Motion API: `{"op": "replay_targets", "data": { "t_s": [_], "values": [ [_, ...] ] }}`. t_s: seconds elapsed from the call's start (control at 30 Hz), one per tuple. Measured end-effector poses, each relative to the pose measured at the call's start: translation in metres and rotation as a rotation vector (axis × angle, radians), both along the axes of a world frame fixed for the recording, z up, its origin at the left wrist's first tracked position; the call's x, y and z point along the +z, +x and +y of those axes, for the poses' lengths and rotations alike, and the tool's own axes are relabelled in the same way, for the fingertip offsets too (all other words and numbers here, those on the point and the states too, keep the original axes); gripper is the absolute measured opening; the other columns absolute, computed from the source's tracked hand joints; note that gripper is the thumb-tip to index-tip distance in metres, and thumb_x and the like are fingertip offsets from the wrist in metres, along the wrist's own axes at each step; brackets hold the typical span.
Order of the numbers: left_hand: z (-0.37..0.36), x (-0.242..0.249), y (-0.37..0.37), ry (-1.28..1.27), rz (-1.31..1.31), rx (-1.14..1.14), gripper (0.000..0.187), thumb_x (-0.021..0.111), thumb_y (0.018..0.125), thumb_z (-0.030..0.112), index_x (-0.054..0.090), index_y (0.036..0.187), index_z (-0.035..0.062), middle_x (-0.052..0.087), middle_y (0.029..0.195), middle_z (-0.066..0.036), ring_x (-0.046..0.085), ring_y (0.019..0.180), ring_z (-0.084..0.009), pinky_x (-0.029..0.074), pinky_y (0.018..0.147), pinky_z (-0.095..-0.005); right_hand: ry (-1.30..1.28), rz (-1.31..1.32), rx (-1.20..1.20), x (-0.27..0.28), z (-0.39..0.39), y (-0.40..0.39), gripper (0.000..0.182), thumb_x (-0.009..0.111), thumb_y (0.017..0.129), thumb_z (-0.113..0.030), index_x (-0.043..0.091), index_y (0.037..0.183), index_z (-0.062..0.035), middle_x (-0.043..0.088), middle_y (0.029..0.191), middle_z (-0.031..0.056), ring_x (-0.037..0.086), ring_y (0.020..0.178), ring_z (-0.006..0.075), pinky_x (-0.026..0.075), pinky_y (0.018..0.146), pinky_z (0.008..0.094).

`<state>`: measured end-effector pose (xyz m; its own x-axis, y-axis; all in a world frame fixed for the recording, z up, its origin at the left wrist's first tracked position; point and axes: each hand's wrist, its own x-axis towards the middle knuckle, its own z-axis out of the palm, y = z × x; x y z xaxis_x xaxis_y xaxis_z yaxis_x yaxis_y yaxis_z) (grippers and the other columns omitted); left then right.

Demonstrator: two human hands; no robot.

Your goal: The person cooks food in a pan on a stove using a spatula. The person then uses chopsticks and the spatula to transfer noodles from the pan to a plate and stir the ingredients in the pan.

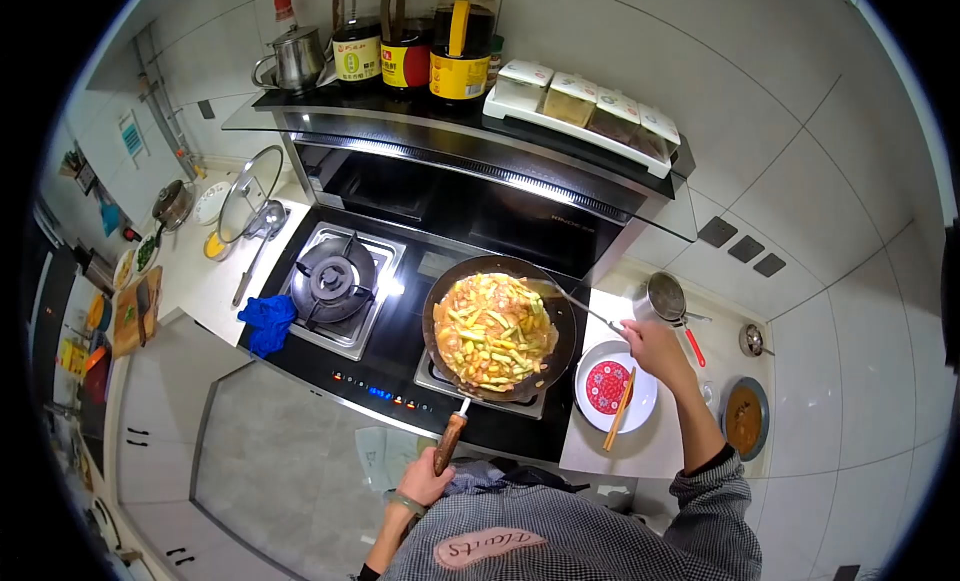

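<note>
A dark wok [573, 331] full of chopped yellow-green vegetable pieces and reddish bits in sauce [490, 331] sits on the right burner. My left hand [425, 481] is wrapped round its brown wooden handle [450, 443], close to my apron. From the right, my right hand [655, 353] grips a spatula [588, 309]. The metal shaft reaches over the wok's rim, and its blade is partly hidden at the food's upper right edge. Just below that hand is a white bowl [645, 416] with a red patterned bottom. Wooden chopsticks [619, 411] rest across it.
A blue cloth [267, 324] lies beside the bare left burner [333, 279]. Behind it a glass lid [250, 194] leans upright. Sauce bottles [405, 53] and a seasoning box [580, 116] stand on the hood shelf. At right are a red-handled pot [660, 299] and a dish of brown sauce [744, 421].
</note>
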<state>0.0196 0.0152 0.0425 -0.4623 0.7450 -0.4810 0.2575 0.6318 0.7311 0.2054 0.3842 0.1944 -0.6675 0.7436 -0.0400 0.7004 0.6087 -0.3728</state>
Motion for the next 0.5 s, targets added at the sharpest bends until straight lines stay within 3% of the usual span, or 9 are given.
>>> {"op": "replay_targets", "data": {
  "t_s": [0.03, 0.1, 0.17, 0.2, 0.23, 0.3, 0.37, 0.4, 0.5],
  "values": [
    [-0.001, -0.002, 0.000, -0.006, -0.006, 0.007, 0.044, 0.064, 0.080, 0.031, 0.051, 0.109, 0.0000, 0.063, 0.090, -0.028, 0.060, 0.090, -0.0464, 0.048, 0.077, -0.0494, 0.000, 0.001, 0.002, -0.016, 0.013, -0.003, 0.025, 0.052, 0.089, -0.024, 0.067, 0.091, -0.0039, 0.064, 0.082, 0.0229, 0.061, 0.079, 0.0415, 0.047, 0.075, 0.0474],
    [-0.001, 0.002, 0.000, -0.004, -0.009, 0.015, 0.044, 0.064, 0.080, 0.031, 0.051, 0.109, 0.0001, 0.063, 0.090, -0.028, 0.060, 0.090, -0.0465, 0.048, 0.077, -0.0495, -0.071, 0.009, 0.066, -0.051, 0.038, -0.011, 0.030, 0.046, 0.092, -0.023, 0.064, 0.083, -0.0014, 0.061, 0.060, 0.0114, 0.057, 0.048, 0.0218, 0.046, 0.051, 0.0362],
    [-0.001, 0.004, 0.001, -0.001, -0.010, 0.022, 0.044, 0.064, 0.080, 0.032, 0.051, 0.109, 0.0002, 0.063, 0.091, -0.028, 0.060, 0.091, -0.0466, 0.048, 0.077, -0.0496, -0.623, 0.029, -0.179, -0.062, 0.039, -0.026, 0.030, 0.044, 0.094, -0.024, 0.058, 0.076, -0.0046, 0.058, 0.058, 0.0041, 0.052, 0.044, 0.0116, 0.041, 0.039, 0.0287],
    [-0.001, 0.003, 0.001, -0.003, -0.001, 0.022, 0.045, 0.064, 0.081, 0.032, 0.051, 0.109, 0.0002, 0.063, 0.091, -0.029, 0.060, 0.091, -0.0467, 0.048, 0.077, -0.0496, -0.808, 0.030, -0.183, -0.071, 0.040, -0.028, 0.026, 0.045, 0.095, -0.025, 0.060, 0.081, -0.0076, 0.057, 0.060, 0.0012, 0.048, 0.041, 0.0072, 0.034, 0.033, 0.0219],
    [-0.001, 0.003, 0.002, -0.004, 0.009, 0.021, 0.045, 0.064, 0.081, 0.033, 0.051, 0.109, 0.0001, 0.063, 0.091, -0.029, 0.059, 0.091, -0.0468, 0.048, 0.077, -0.0497, -1.009, 0.150, -0.242, -0.087, 0.036, -0.031, 0.024, 0.047, 0.095, -0.024, 0.060, 0.084, -0.0073, 0.058, 0.062, 0.0017, 0.048, 0.041, 0.0075, 0.034, 0.034, 0.0214],
    [0.000, 0.004, 0.001, -0.005, 0.006, 0.020, 0.045, 0.064, 0.081, 0.033, 0.051, 0.108, 0.0001, 0.063, 0.091, -0.029, 0.059, 0.091, -0.0470, 0.047, 0.077, -0.0499, -1.173, 0.144, -0.285, -0.106, 0.027, -0.036, 0.022, 0.048, 0.096, -0.023, 0.060, 0.088, -0.0072, 0.058, 0.062, 0.0012, 0.046, 0.041, 0.0064, 0.033, 0.034, 0.0203],
    [-0.001, 0.004, 0.001, -0.011, 0.005, 0.022, 0.045, 0.064, 0.081, 0.033, 0.051, 0.108, 0.0001, 0.063, 0.091, -0.029, 0.059, 0.091, -0.0472, 0.047, 0.077, -0.0501, -1.226, 0.156, -0.183, -0.112, 0.016, -0.032, 0.022, 0.048, 0.097, -0.023, 0.063, 0.097, -0.0075, 0.058, 0.063, 0.0009, 0.045, 0.041, 0.0049, 0.032, 0.034, 0.0197],
    [-0.001, 0.003, 0.001, -0.007, 0.003, 0.014, 0.044, 0.064, 0.082, 0.033, 0.050, 0.108, 0.0001, 0.062, 0.091, -0.029, 0.059, 0.091, -0.0474, 0.047, 0.077, -0.0502, -1.184, 0.185, -0.174, -0.107, 0.005, -0.032, 0.025, 0.048, 0.098, -0.023, 0.064, 0.110, -0.0089, 0.056, 0.063, -0.0003, 0.043, 0.042, 0.0039, 0.032, 0.034, 0.0197],
    [-0.002, -0.004, 0.002, -0.002, -0.002, 0.004, 0.044, 0.063, 0.082, 0.033, 0.050, 0.108, 0.0001, 0.062, 0.090, -0.029, 0.059, 0.091, -0.0475, 0.047, 0.077, -0.0502, -1.146, 0.191, 0.003, -0.112, -0.005, -0.016, 0.027, 0.048, 0.097, -0.027, 0.066, 0.109, -0.0119, 0.054, 0.063, -0.0011, 0.042, 0.043, 0.0037, 0.030, 0.034, 0.0184]
  ]
}}
